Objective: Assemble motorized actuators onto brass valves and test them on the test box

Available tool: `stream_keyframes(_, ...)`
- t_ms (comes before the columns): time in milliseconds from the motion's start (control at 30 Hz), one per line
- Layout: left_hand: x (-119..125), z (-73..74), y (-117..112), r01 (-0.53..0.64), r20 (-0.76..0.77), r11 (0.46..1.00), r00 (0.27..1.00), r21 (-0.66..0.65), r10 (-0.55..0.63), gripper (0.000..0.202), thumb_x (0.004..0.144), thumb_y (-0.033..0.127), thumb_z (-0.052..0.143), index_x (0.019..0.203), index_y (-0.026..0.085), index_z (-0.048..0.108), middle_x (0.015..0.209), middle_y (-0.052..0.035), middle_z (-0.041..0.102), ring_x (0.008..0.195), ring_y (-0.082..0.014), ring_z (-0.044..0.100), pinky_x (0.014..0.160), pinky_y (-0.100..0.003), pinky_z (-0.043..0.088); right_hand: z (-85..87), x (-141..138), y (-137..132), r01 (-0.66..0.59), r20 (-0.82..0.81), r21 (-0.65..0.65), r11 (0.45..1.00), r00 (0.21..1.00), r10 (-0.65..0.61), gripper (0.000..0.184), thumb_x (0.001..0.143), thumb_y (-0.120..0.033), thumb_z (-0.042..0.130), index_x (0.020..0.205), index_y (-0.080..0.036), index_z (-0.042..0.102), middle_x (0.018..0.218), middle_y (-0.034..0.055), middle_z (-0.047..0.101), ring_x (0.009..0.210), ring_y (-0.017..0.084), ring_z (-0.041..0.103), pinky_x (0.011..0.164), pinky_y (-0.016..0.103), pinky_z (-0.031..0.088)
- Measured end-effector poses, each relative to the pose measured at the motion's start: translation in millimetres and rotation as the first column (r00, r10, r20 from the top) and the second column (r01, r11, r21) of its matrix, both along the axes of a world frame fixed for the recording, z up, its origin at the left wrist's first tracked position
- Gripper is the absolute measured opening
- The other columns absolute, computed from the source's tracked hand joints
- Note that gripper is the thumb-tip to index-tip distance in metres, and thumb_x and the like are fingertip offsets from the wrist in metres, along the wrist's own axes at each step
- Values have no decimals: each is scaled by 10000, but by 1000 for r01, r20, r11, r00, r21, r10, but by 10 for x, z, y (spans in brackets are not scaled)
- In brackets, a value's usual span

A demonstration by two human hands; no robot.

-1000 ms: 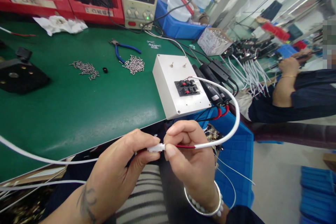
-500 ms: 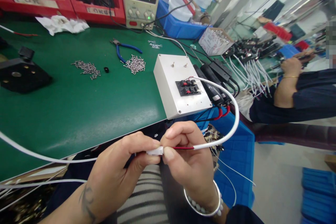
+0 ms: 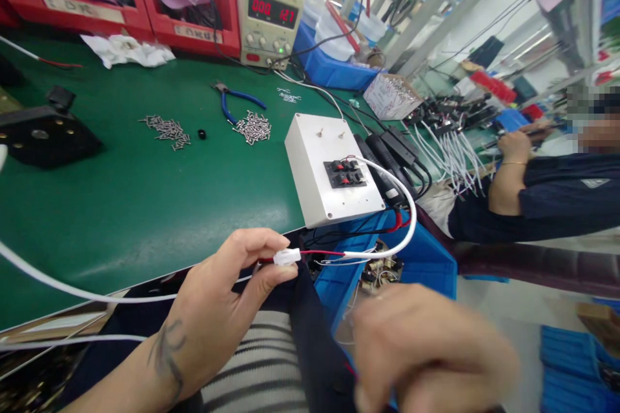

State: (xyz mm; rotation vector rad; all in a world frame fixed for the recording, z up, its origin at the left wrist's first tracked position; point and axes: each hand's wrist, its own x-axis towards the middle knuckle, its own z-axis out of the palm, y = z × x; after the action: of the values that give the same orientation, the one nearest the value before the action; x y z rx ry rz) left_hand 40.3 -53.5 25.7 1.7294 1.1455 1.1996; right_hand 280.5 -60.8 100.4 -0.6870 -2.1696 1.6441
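Fingers of the left hand (image 3: 232, 290) were closed in a small pinch, thumb below and fingertips above, on a white plug (image 3: 287, 257) just below the middle of the frame. Thin red wire (image 3: 322, 252) came out of the plug's right side and ran to a thick white cable (image 3: 407, 232). For a good hold, it seemed best to squeeze the hard plug and not the thin wire, which a tug might have pulled loose. Keeping the plug level with the wire looked wise too. The right hand (image 3: 431, 348), at the lower right, was apart from the plug and too blurry to tell how far open it was or if it held anything. It hid part of the blue bin (image 3: 433, 268). The cable looped over that bin and up to a white box (image 3: 314, 200) right of the middle, so it could have snagged a moving hand. Farther up, on the green table (image 3: 194, 206), lay two piles of little metal pins (image 3: 167, 131) and blue-handled pliers (image 3: 243, 98). At the top stood a power box (image 3: 269, 19) with red numbers. Another person's arm (image 3: 506, 190) showed at the right.
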Motion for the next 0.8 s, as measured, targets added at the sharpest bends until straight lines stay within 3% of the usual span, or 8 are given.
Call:
stream_keyframes(67, 15, 1, -14, 8, 36, 999, 999, -32, -7, 145, 920, 187, 718, 1006, 261, 628, 846, 99, 776, 733, -63, 760, 694, -77, 556, 240, 130, 217, 292, -142, 197, 936, 953, -267, 210, 1068, -331, 585, 1026, -218, 757, 729, 9, 695, 704, 105, 708, 640, 217, 567)
stream_keyframes(133, 26, 23, -18, 0, 16, 1000, 1000, -8, 0, 134, 895, 170, 733, 952, 258, 649, 807, 98, 759, 678, -63, 732, 655, -88, 547, 298, 179, 622, 704, -336, 395, 590, 708, -621, 133, 1007, -241, 668, 949, -204, 782, 802, -2, 702, 732, 73, 663, 693, 228, 532)
stream_keyframes(233, 32, 73, -9, -11, -22, 998, 1000, 54, 12, 125, 885, 160, 729, 900, 266, 665, 744, 118, 716, 588, -46, 654, 593, -84, 506, 43, 182, 1413, 729, -323, 546, 412, 637, -699, 96, 909, -140, 702, 970, -137, 776, 922, -18, 749, 866, 71, 672, 833, 247, 502)
stream_keyframes(333, 20, 109, -4, 6, -32, 997, 999, 72, -4, 122, 896, 160, 716, 898, 270, 665, 704, 131, 679, 561, -39, 620, 570, -79, 487, -379, 169, 1992, 681, -93, 527, 509, 641, -762, 77, 931, -159, 708, 950, -116, 770, 954, 33, 761, 886, 129, 694, 890, 280, 536)
stream_keyframes(467, -5, 117, -8, 22, -21, 997, 1000, 73, -21, 87, 921, 182, 705, 884, 245, 658, 713, 112, 685, 556, -49, 616, 563, -94, 498, -718, 151, 2144, 660, -42, 521, 541, 653, -756, 206, 977, -231, 683, 818, -125, 759, 854, 35, 749, 832, 141, 696, 861, 279, 539)
stream_keyframes(633, 64, 80, 4, 89, 0, 993, 996, 82, -89, 73, 938, 206, 715, 908, 205, 649, 764, 62, 714, 609, -74, 651, 607, -133, 534, -662, 117, 2094, 687, -89, 464, 559, 664, -743, 316, 982, -303, 646, 744, -140, 774, 746, -19, 732, 733, 47, 682, 741, 175, 502)
stream_keyframes(733, 80, 64, 19, 259, -68, 955, 966, 146, -251, 219, 962, 358, 688, 1025, 149, 673, 959, -45, 769, 866, -145, 731, 814, -219, 597, -607, 122, 2125, 687, -96, 425, 589, 682, -725, 334, 957, -273, 637, 683, -141, 776, 687, -5, 727, 645, 6, 646, 669, 155, 458)
stream_keyframes(800, -14, 77, 61, 256, -177, 947, 959, 194, -223, 342, 989, 434, 626, 1129, 125, 663, 1099, -79, 763, 1043, -163, 719, 945, -241, 578, -621, 135, 2140, 691, -118, 437, 576, 679, -725, 301, 932, -212, 667, 665, -141, 784, 680, 15, 730, 633, 18, 639, 644, 171, 448)
